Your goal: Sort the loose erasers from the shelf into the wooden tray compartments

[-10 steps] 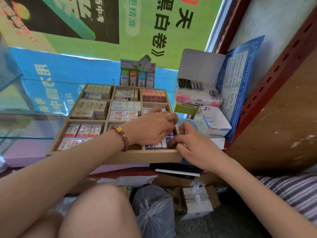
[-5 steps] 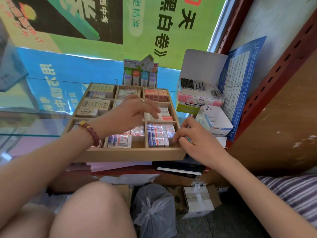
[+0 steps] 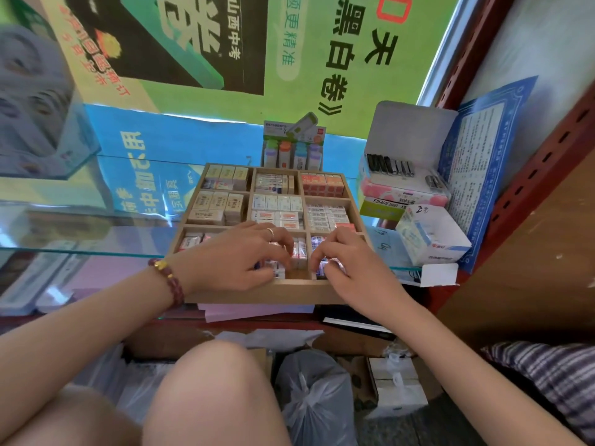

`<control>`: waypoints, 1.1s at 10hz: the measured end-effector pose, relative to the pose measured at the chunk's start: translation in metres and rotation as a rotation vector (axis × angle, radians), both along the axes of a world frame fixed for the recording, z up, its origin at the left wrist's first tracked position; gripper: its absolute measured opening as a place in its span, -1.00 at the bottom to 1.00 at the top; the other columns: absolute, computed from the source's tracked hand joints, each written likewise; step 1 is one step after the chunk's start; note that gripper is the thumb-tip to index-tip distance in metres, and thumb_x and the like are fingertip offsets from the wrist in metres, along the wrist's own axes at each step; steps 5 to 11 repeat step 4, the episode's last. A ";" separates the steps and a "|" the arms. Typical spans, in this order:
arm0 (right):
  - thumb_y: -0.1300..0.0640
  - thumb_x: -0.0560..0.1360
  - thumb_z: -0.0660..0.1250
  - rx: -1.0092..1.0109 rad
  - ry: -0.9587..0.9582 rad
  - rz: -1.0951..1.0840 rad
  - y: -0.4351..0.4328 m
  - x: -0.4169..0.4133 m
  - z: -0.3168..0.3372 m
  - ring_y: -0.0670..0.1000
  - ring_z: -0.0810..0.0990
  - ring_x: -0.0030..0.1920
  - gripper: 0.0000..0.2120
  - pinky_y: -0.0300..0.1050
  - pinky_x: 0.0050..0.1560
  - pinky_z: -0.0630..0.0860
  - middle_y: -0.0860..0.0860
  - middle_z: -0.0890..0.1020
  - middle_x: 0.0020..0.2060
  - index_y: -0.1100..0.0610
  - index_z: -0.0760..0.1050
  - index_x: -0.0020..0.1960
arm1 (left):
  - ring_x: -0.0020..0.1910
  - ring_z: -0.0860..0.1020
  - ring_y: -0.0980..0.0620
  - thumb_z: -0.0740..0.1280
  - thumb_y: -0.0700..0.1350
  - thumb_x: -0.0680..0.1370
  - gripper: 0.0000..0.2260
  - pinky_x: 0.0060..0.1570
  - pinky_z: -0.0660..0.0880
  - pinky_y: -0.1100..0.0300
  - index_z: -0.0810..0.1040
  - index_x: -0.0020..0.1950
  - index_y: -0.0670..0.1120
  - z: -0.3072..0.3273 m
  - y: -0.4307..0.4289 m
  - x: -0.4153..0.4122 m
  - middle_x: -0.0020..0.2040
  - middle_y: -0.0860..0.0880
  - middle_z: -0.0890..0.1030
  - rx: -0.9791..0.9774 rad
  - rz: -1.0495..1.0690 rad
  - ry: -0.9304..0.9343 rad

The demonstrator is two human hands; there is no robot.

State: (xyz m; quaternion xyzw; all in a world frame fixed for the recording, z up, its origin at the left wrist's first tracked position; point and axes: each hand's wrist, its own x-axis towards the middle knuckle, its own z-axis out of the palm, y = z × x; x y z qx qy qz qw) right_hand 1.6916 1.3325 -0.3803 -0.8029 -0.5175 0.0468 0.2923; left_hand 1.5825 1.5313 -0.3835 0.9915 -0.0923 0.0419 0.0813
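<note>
The wooden tray (image 3: 257, 292) sits on the glass shelf (image 3: 80, 246), and its front wall lies nearer to you than the shelf's edge. On the right you have little room: a white carton (image 3: 433, 241) stands just beside the tray, a stack of boxes (image 3: 402, 191) rises behind it, and the red shelf post (image 3: 544, 162) closes that side. A display pack (image 3: 293, 149) stands close behind the tray's back wall. To the left, the shelf stays open well past the tray. Between your hands, a strip of bare wood shows on the floor of the front middle compartment.

Your left hand (image 3: 238, 259) comes in palm down over the front middle compartment. Its fingers are curled tight, and the thumb and fingertips pinch the erasers (image 3: 301, 252) standing there. Your right hand (image 3: 351, 265) arches over the front right compartment, with its fingers bent down and closed on the erasers in that section. How many each hand holds is hidden by the fingers.

The tray has nine compartments, three rows of three, and all that can be seen hold packed erasers. Your left forearm covers most of the front left one. The display pack holds four tubes. You wear one ring (image 3: 269, 233) and one bead bracelet (image 3: 167, 280), both on the left.
</note>
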 end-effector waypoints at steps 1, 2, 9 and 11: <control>0.26 0.50 0.21 -0.037 0.014 0.018 0.000 0.003 0.001 -0.09 0.43 -0.01 -0.78 -0.05 0.06 0.43 -0.13 0.38 -0.12 -0.01 0.55 -0.12 | 0.17 0.38 0.26 0.04 0.07 0.51 -0.61 0.17 0.27 0.29 0.59 0.16 0.11 0.001 0.001 -0.002 0.22 0.20 0.45 -0.209 0.036 0.073; 0.27 0.50 0.22 -0.125 0.040 0.095 -0.004 0.003 0.012 -0.10 0.41 0.05 -0.75 -0.08 0.16 0.39 -0.13 0.42 -0.09 -0.05 0.56 -0.08 | 0.19 0.42 0.32 0.14 -0.06 0.61 -0.73 0.27 0.33 0.23 0.59 0.18 0.08 0.004 0.003 -0.004 0.20 0.23 0.49 -0.468 0.119 0.190; 0.15 0.59 0.19 -0.174 -0.028 0.141 -0.007 0.004 0.121 -0.14 0.54 -0.03 -0.82 -0.16 0.01 0.50 -0.14 0.58 -0.05 -0.08 0.51 0.05 | 0.02 0.50 0.28 0.17 -0.07 0.61 -0.77 0.13 0.43 0.25 0.59 0.13 0.06 0.105 0.004 -0.001 0.15 0.12 0.58 -0.194 0.149 0.076; 0.15 0.59 0.19 -0.174 -0.028 0.141 -0.007 0.004 0.121 -0.14 0.54 -0.03 -0.82 -0.16 0.01 0.50 -0.14 0.58 -0.05 -0.08 0.51 0.05 | 0.02 0.50 0.28 0.17 -0.07 0.61 -0.77 0.13 0.43 0.25 0.59 0.13 0.06 0.105 0.004 -0.001 0.15 0.12 0.58 -0.194 0.149 0.076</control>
